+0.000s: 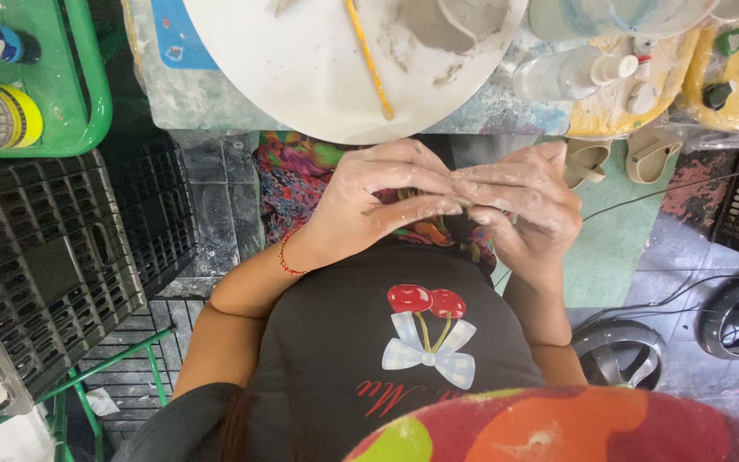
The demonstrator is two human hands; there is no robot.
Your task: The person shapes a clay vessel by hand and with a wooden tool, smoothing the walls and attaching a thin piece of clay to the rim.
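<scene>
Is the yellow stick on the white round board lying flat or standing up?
Lying flat. The yellow stick rests along the white round board, beside a grey clay piece.

Both skin surfaces, left hand [369, 201] and right hand [523, 205], filmed with dry, pale, matt clay slip. Round white board [301, 77] smooth and matt, smeared grey. Grey clay piece [442, 21] on it damp-looking, dull. Yellow wooden stick [369, 60] with painted finish. Black plastic crate [44, 257] ribbed, slightly dusty. Green plastic basket [87, 94] glossy. Red thread bracelet [286, 255] woven. Black cotton-like shirt [344, 342], matt, with smooth printed motif.
</scene>
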